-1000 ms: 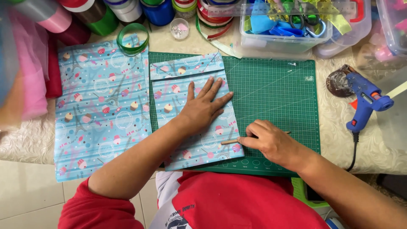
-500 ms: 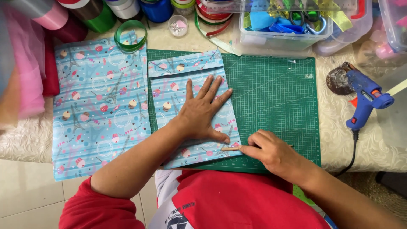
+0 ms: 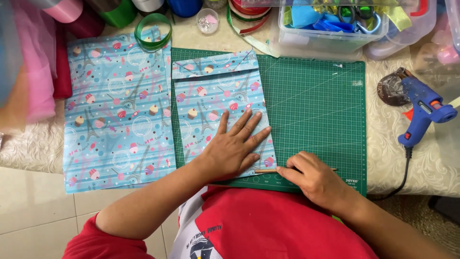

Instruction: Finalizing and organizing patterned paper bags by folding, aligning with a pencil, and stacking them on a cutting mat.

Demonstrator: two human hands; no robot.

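The folded patterned paper (image 3: 218, 103) lies on the green cutting mat (image 3: 316, 100) and is pinned flat by the left hand (image 3: 235, 148), open-palmed. A thin wooden stick (image 3: 268, 170) (1 end hidden) is pinched by the right hand (image 3: 311, 178); firm, even strokes along the lower edge are advised.

Red short-sleeved shirt, white panel

The surface (image 3: 433, 165) is covered by a cream lace-patterned cloth. On it are laid a green cutting mat (image 3: 316, 105), a large sheet of blue patterned paper (image 3: 117, 110), a blue glue gun (image 3: 424, 115), a clear plastic box (image 3: 330, 36) and a green tape ring (image 3: 153, 31).
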